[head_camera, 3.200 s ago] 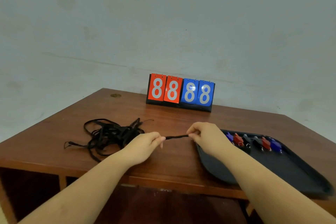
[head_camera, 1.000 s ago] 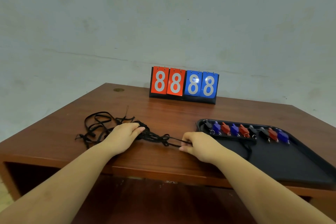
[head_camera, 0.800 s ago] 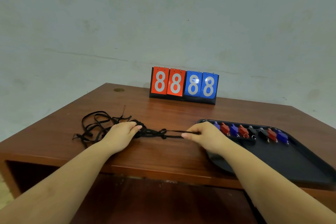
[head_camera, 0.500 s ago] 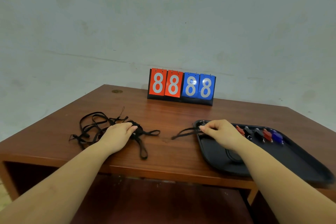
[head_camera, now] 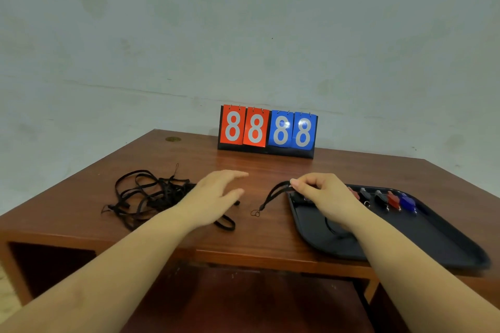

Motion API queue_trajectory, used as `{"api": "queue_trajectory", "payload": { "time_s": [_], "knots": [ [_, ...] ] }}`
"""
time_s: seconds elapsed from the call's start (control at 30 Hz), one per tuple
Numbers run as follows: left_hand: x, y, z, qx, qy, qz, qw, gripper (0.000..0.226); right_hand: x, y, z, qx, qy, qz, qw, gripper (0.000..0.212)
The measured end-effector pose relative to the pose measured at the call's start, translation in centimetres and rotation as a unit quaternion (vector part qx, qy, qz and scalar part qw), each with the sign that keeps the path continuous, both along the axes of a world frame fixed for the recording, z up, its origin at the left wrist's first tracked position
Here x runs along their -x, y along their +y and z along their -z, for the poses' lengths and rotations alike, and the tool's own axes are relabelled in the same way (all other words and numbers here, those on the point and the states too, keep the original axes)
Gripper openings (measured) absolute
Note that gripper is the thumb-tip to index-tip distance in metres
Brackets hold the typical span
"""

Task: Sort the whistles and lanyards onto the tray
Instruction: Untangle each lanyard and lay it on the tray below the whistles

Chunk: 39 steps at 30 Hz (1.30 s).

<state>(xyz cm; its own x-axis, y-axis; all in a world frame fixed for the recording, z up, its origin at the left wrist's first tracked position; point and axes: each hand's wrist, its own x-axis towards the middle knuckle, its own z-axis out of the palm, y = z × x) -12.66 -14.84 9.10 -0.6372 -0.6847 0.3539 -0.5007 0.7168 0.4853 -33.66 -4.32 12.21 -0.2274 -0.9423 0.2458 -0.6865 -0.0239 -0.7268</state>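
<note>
a single black lanyard lies half on the table and half at the tray, its thin end loop resting on the wood just off the tray's left rim and its strap rising to the right hand. the right hand pinches the strap between thumb and forefinger, the other fingers curled above the tray's far left corner. the black tray sits at the table's right front, its near edge hanging a little past the table's front edge. along the tray's far edge stands a row of whistles, red, black and blue, each with a small metal ring; the leftmost ones are hidden behind the right hand. a dark loop of cord shows on the tray floor just beside the right wrist.

the left hand hovers above the middle of the table with fingers straight and spread, grasping nothing. just under and left of it lies the tangle of black lanyards, spread toward the table's left edge, with one loop reaching out toward the front below the left hand.

at the table's far edge a flip scoreboard stands upright, two red cards and two blue cards all showing 8. the brown wooden table has a small round brass fitting near its far left corner. behind it is a plain pale wall.
</note>
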Motion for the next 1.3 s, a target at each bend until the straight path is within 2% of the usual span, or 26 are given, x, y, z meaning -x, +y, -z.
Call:
{"api": "queue_trajectory", "payload": {
  "time_s": [0.1, 0.2, 0.33, 0.4, 0.5, 0.6, 0.73, 0.83, 0.97, 1.1, 1.17, 1.23, 1.3],
  "knots": [
    [1.3, 2.6, -0.6, -0.124, 0.017, 0.086, 0.988, 0.039, -1.5, 0.4, -0.1, 0.014, -0.021, -0.019, 0.999, 0.019],
    [0.6, 3.9, 0.1, -0.163, 0.039, 0.094, 0.981, 0.020, -2.5, 1.9, 0.0, 0.018, -0.044, -0.030, 0.998, 0.019],
    [-2.0, 5.6, 2.3, -0.201, 0.091, 0.073, 0.973, 0.033, -2.9, 4.5, 2.8, -0.007, -0.003, -0.022, 1.000, 0.022],
    [-2.9, 6.7, 3.5, -0.224, 0.146, 0.051, 0.962, 0.034, -3.1, 5.6, 4.9, -0.016, 0.016, -0.023, 0.999, 0.021],
    [-3.2, 8.2, 4.8, -0.267, 0.273, 0.020, 0.924, 0.013, -4.1, 6.8, 7.4, -0.017, 0.027, -0.019, 0.999, 0.017],
    [-3.3, 9.7, 5.2, -0.278, 0.322, 0.026, 0.905, 0.009, -5.1, 7.5, 9.4, -0.010, 0.017, -0.018, 1.000, 0.014],
    [-3.7, 10.9, 6.1, -0.317, 0.314, 0.044, 0.894, 0.011, -5.8, 8.4, 11.4, -0.048, 0.010, -0.035, 0.998, 0.019],
    [-3.9, 11.1, 7.1, -0.350, 0.274, 0.063, 0.894, 0.018, -5.7, 9.0, 12.5, -0.071, -0.014, -0.047, 0.996, 0.011],
    [-3.5, 11.4, 8.1, -0.358, 0.230, 0.093, 0.900, 0.021, -6.6, 9.3, 13.4, -0.062, -0.104, -0.109, 0.987, 0.041],
    [-2.8, 11.8, 8.7, -0.354, 0.263, 0.092, 0.893, 0.019, -8.2, 9.4, 13.3, -0.011, -0.170, -0.121, 0.978, 0.023],
    [-2.2, 12.0, 9.0, -0.393, 0.318, 0.054, 0.861, 0.023, -8.6, 9.5, 13.4, 0.016, -0.185, -0.089, 0.979, 0.014],
    [-1.6, 12.5, 9.3, -0.479, 0.381, 0.027, 0.790, 0.027, -8.8, 9.6, 13.5, 0.028, -0.189, -0.065, 0.980, 0.016],
    [-1.2, 12.9, 9.4, -0.559, 0.411, 0.028, 0.720, 0.034, -8.7, 9.7, 13.7, 0.041, -0.140, -0.049, 0.988, 0.021]
  ]
}}
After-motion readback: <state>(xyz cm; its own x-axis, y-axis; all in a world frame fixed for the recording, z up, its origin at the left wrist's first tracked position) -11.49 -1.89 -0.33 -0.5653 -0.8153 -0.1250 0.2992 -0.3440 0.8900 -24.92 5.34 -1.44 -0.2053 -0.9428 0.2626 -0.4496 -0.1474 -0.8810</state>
